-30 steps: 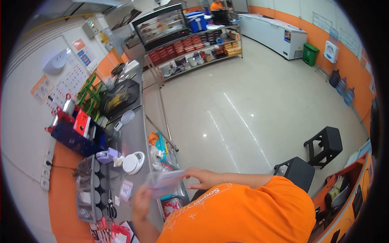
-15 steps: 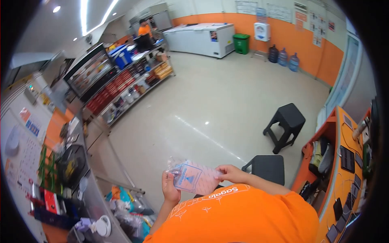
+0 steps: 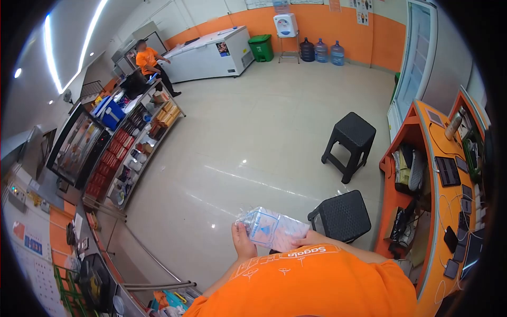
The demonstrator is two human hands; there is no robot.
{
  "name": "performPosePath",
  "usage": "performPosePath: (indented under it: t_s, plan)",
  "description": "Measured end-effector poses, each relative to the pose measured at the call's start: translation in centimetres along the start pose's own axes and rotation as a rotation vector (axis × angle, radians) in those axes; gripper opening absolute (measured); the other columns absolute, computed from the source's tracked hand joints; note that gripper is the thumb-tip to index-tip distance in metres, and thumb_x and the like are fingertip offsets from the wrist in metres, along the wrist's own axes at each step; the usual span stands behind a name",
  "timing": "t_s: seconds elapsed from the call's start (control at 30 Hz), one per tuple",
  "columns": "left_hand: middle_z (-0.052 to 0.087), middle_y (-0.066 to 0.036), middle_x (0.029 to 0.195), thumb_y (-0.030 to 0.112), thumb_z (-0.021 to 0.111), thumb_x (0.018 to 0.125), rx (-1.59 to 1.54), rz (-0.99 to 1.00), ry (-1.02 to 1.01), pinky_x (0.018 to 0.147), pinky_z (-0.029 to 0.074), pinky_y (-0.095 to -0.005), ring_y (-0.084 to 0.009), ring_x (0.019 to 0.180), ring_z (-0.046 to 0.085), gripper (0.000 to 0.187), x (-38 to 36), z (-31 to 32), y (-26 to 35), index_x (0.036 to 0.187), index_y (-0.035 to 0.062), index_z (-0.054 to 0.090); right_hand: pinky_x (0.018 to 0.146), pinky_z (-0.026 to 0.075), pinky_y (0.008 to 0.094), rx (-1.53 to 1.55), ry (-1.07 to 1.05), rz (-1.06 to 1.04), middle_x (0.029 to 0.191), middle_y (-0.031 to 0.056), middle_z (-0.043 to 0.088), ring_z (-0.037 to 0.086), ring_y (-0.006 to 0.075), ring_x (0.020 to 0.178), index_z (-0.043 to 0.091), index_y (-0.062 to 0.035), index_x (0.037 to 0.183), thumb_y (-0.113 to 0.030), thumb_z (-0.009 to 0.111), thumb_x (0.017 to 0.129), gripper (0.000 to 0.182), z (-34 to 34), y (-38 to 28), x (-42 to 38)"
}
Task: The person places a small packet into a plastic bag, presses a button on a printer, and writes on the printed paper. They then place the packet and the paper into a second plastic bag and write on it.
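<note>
A clear plastic packet (image 3: 275,228) with blue print and pale pinkish contents is held in front of my orange shirt. My left hand (image 3: 243,241) is closed on its left end, where the plastic is loose and crinkled. At the lower right end, my right hand (image 3: 312,239) grips the packet, with its fingers partly hidden beneath. What is inside the packet is too indistinct to name.
Two black plastic stools (image 3: 347,215) stand to the right, near an orange shelf unit (image 3: 422,127) bearing phones and cables. A metal shelf rack (image 3: 150,149) runs along the left. Beyond it, a person (image 3: 149,62) stands by a white chest freezer (image 3: 206,55).
My view has swung to the right. The packet and both hands now appear further right in view, still gripping it. The far person shows more fully beside the freezer.
</note>
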State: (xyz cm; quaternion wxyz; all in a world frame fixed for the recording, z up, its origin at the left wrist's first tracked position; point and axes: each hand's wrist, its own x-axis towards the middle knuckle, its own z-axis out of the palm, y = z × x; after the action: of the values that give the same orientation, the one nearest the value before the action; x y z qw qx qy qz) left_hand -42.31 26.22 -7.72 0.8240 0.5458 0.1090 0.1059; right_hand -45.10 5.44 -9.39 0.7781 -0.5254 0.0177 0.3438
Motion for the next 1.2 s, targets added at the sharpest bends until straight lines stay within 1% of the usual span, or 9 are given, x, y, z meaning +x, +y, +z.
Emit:
performPosePath:
  t_s: [0.1,0.27,0.37,0.43,0.53,0.6,0.77,0.97,1.2]
  plan:
    - [0.050,-0.003,0.084,0.029,0.034,0.096,-0.101,-0.091,-0.034,0.074,0.041,-0.0244,-0.0115,0.083,0.049,0.025,4.3,0.7,0.3,0.090,0.0079,0.045,0.080,0.047,0.0324,0.067,0.193,0.008,0.112,0.0110,0.055,0.054,0.0202,0.101,0.045,0.0007,0.121,-0.008,0.060,0.082,0.043,-0.6,-0.2,4.8]
    - [0.054,-0.007,0.096,0.035,0.027,0.095,-0.237,-0.226,-0.428,0.087,0.037,-0.0335,-0.0188,0.095,0.049,0.036,14.3,-0.4,0.7,0.091,0.0061,0.048,0.055,0.050,0.0292,0.316,0.348,-0.151,0.098,0.0091,0.060,0.061,0.0191,0.080,0.047,-0.0019,0.116,-0.004,0.050,0.086,0.031,-1.9,-5.4,11.1]
    - [0.055,-0.008,0.098,0.033,0.028,0.093,-0.259,-0.142,-0.558,0.088,0.036,-0.0333,-0.0182,0.095,0.049,0.036,18.8,0.5,1.1,0.096,0.0052,0.051,0.053,0.048,0.0259,0.388,0.235,-0.237,0.097,0.0068,0.060,0.060,0.0162,0.076,0.048,-0.0045,0.115,-0.006,0.049,0.086,0.029,-2.3,-9.9,12.5]
    - [0.054,-0.010,0.103,0.021,0.042,0.088,-0.220,-0.191,-0.627,0.086,0.037,-0.0318,-0.0188,0.094,0.049,0.024,20.6,2.1,2.2,0.102,0.0042,0.052,0.052,0.048,0.0251,0.418,0.267,-0.271,0.096,0.0037,0.060,0.059,0.0132,0.077,0.050,-0.0078,0.115,-0.009,0.052,0.085,0.030,-2.5,-11.8,13.7]
    - [0.052,-0.011,0.103,0.008,0.055,0.080,0.200,0.127,-0.741,0.081,0.039,-0.0297,-0.0206,0.091,0.050,0.023,22.3,4.9,2.3,0.103,0.0032,0.053,0.056,0.049,0.0268,0.499,0.369,-0.313,0.099,0.0044,0.059,0.058,0.0135,0.081,0.049,-0.0082,0.116,-0.010,0.052,0.085,0.030,-3.4,-12.4,14.7]
    - [0.050,-0.013,0.101,0.000,0.063,0.072,0.654,0.548,-0.888,0.074,0.041,-0.0282,-0.0217,0.086,0.050,0.032,24.1,7.5,2.5,0.103,0.0020,0.053,0.060,0.048,0.0277,0.650,0.362,-0.380,0.101,0.0053,0.058,0.058,0.0141,0.083,0.048,-0.0086,0.116,-0.010,0.052,0.086,0.030,-4.8,-11.5,14.8]
    - [0.048,-0.011,0.093,0.011,0.066,0.075,0.551,0.537,-1.020,0.070,0.041,-0.0278,-0.0205,0.081,0.049,0.030,28.4,12.7,-1.5,0.101,0.0016,0.053,0.074,0.050,0.0331,0.604,0.377,-0.331,0.102,0.0093,0.058,0.058,0.0184,0.091,0.044,-0.0031,0.119,-0.010,0.054,0.085,0.036,-9.1,-11.6,12.7]
    - [0.041,-0.003,0.094,-0.001,0.062,0.079,0.201,0.020,-0.928,0.074,0.038,-0.0210,-0.0108,0.083,0.044,0.022,29.2,19.3,-3.1,0.094,0.0032,0.047,0.082,0.049,0.0360,0.499,0.323,-0.263,0.108,0.0123,0.055,0.057,0.0220,0.097,0.040,0.0024,0.123,-0.009,0.057,0.084,0.044,-14.8,-17.6,12.2]
    - [0.039,-0.002,0.092,0.000,0.061,0.080,0.312,0.244,-0.887,0.072,0.036,-0.0194,-0.0084,0.081,0.043,0.020,33.5,25.1,-5.9,0.091,0.0040,0.045,0.067,0.055,0.0342,0.192,0.453,-0.311,0.110,0.0107,0.054,0.059,0.0216,0.090,0.044,-0.0008,0.121,-0.008,0.055,0.086,0.038,-21.0,-24.3,15.3]
